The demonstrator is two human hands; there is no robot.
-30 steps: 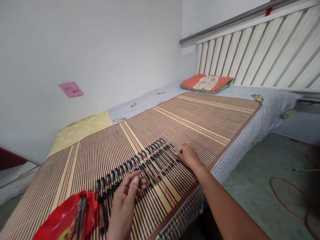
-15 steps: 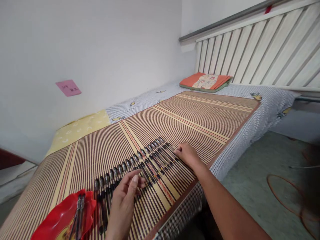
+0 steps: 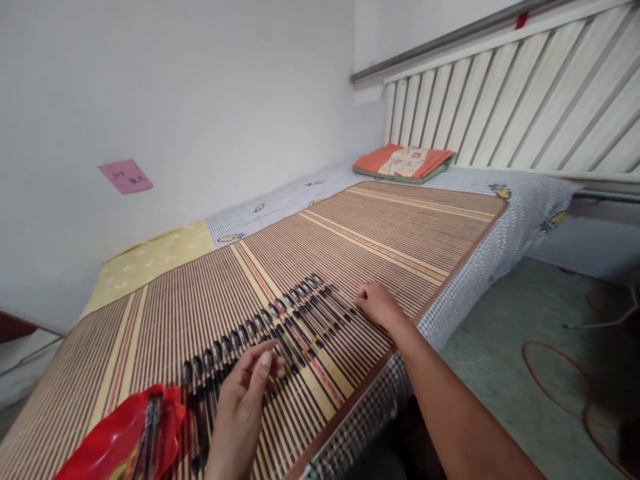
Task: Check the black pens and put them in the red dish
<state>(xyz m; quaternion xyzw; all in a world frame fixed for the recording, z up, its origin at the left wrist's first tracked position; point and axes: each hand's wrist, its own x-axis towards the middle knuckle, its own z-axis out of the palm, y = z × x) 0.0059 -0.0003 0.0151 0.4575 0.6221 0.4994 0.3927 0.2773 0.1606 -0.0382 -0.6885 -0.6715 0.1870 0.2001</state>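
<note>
Several dark pens (image 3: 280,327) lie side by side in a long row on a striped bamboo mat (image 3: 400,233). My left hand (image 3: 245,400) hovers over the near part of the row, thumb and fingers curled together in a loose pinch above one pen. My right hand (image 3: 380,305) rests at the far end of the row, fingers curled down against the last pens. A red plastic bag (image 3: 110,440) at the near left holds two or three more pens.
The mat covers a bed with a checked sheet (image 3: 525,207) along a white wall. A folded orange pillow (image 3: 403,162) lies by the slatted headboard (image 3: 500,100). A pink note (image 3: 125,177) sticks on the wall. Orange hoops (image 3: 555,373) lie on the floor.
The view has shifted slightly right. My right hand has edged a little away from the end of the row. My left hand stays pinched over the near pens.
</note>
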